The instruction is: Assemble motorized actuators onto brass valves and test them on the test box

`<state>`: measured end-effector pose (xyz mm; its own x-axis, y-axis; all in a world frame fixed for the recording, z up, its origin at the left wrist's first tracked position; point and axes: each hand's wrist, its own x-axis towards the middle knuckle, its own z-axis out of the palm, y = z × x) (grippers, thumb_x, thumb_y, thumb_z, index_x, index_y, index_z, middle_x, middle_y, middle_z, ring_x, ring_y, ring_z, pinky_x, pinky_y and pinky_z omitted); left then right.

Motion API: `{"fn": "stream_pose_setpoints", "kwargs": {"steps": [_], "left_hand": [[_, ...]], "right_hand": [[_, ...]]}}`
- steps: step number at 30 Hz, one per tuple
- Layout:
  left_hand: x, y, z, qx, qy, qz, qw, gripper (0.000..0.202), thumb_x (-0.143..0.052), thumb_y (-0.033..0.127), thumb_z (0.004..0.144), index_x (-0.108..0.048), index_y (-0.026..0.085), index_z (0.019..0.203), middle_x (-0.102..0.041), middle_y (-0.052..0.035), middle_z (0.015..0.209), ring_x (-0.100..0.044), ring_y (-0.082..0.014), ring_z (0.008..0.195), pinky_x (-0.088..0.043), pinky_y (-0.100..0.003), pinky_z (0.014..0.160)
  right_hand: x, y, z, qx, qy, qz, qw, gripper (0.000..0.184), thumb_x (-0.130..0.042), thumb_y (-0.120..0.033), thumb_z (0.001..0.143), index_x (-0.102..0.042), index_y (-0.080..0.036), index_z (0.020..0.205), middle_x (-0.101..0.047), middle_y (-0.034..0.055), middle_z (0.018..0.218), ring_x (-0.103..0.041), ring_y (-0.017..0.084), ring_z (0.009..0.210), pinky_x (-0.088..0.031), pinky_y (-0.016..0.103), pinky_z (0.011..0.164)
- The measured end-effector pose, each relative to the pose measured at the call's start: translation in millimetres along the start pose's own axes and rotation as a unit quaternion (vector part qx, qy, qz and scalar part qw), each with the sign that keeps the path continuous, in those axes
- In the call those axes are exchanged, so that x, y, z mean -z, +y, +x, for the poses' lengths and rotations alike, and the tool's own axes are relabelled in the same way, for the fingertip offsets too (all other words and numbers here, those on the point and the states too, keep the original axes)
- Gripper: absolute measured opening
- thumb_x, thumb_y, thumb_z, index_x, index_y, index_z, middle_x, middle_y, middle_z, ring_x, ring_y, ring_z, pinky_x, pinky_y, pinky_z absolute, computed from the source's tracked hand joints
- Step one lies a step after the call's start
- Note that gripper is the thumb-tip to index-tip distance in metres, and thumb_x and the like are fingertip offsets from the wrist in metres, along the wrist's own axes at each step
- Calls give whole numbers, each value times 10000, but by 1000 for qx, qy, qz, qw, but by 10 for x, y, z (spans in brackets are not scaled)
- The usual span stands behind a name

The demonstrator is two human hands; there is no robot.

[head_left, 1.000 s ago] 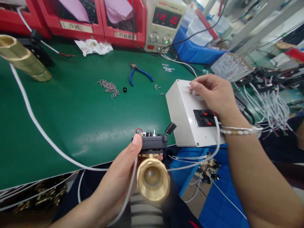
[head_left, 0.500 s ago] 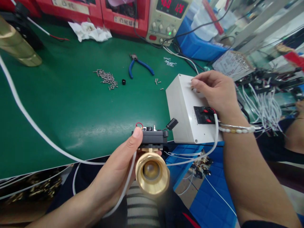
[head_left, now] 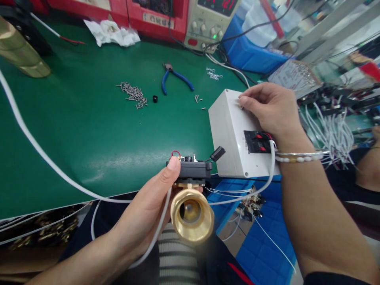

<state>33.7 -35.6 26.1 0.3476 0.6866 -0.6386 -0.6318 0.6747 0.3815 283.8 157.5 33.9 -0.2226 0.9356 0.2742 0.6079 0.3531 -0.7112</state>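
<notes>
My left hand is closed around a brass ball valve with a black actuator housing on top. The valve's open end faces me, showing the ball inside with a dark gap at its left. A red wire loop and a black two-lead component stick out of the housing. My right hand rests at a white box, thumb and forefinger pinched on a small metal switch lever, mostly hidden. Below that hand, a black terminal block with red tabs holds the end of a white cable.
Blue-handled cutters, a pile of screws and a black ring lie on the green bench. Behind stand red bins, a power supply and a blue bin. Another person's arm shows at right.
The ball inside the valve has turned slightly, uncovering a dark gap at its left. My right fingers have shifted slightly over the switch lever. The whole view has shifted a little.
</notes>
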Motion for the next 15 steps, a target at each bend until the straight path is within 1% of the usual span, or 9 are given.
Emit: {"fn": "stream_pose_setpoints", "kwargs": {"steps": [2, 3, 5, 7, 9, 10, 12, 14, 15], "left_hand": [[13, -2, -5, -1, 3, 6, 1000, 453, -809, 573, 816, -713, 147, 934, -791, -87, 808, -771, -214, 730, -610, -250, 626], [19, -4, -11, -1, 5, 8, 1000, 476, -820, 591, 795, -710, 152, 946, -792, -87, 807, -771, -215, 731, -608, -248, 624], [32, -8, -22, 1, 9, 16, 1000, 545, -849, 628, 740, -710, 156, 975, -797, -99, 817, -770, -215, 739, -606, -239, 633], [47, -8, -26, 8, 17, 20, 1000, 621, -891, 643, 663, -717, 158, 1010, -805, -115, 860, -771, -219, 762, -612, -243, 656], [63, 0, -15, 19, 29, 22, 999, 700, -917, 663, 586, -723, 162, 1034, -806, -125, 882, -768, -231, 766, -621, -270, 659], [69, 6, -6, 23, 33, 22, 999, 727, -920, 678, 559, -724, 164, 1034, -805, -125, 878, -765, -234, 761, -623, -282, 655], [77, 22, 14, 28, 39, 20, 999, 773, -909, 722, 532, -718, 171, 1039, -800, -118, 853, -754, -228, 731, -619, -285, 636], [77, 35, 26, 28, 33, 12, 999, 769, -915, 715, 530, -711, 195, 1059, -803, -98, 862, -753, -217, 728, -612, -269, 630], [74, 38, 26, 29, 28, 7, 999, 750, -918, 705, 537, -712, 206, 1058, -805, -89, 873, -754, -210, 734, -609, -259, 632]], "right_hand": [[-3, -4, 24, 0, 15, 4, 1000, 102, -810, -131, 862, -715, -96, 872, -673, -49, 698, -539, 25, 571, -414, 168, 568], [14, -9, 24, 2, 37, 6, 999, 66, -781, -90, 875, -716, -101, 882, -676, -48, 695, -549, 27, 574, -424, 167, 573], [96, -21, -23, 14, 122, 20, 992, 60, -734, -64, 901, -710, -118, 900, -690, -31, 721, -577, 38, 605, -454, 175, 606], [227, -31, -159, 29, 229, 59, 971, 42, -732, -144, 919, -691, -134, 916, -700, 1, 773, -600, 56, 644, -479, 193, 641], [357, -33, -399, 21, 306, 100, 946, 178, -757, -289, 894, -673, -137, 936, -685, 23, 792, -595, 73, 637, -478, 208, 630], [406, -30, -555, 3, 329, 111, 938, 260, -767, -361, 864, -670, -134, 947, -671, 27, 787, -579, 78, 619, -465, 213, 609], [450, -11, -915, -65, 346, 94, 931, 401, -766, -484, 800, -670, -132, 965, -637, 21, 764, -523, 82, 585, -416, 218, 569], [422, 22, -1293, -163, 319, 55, 932, 467, -720, -569, 788, -680, -141, 971, -590, -4, 708, -450, 87, 557, -353, 224, 541], [387, 45, -1471, -204, 296, 45, 932, 457, -717, -572, 786, -691, -142, 938, -560, -14, 658, -425, 93, 545, -324, 229, 530]]}}
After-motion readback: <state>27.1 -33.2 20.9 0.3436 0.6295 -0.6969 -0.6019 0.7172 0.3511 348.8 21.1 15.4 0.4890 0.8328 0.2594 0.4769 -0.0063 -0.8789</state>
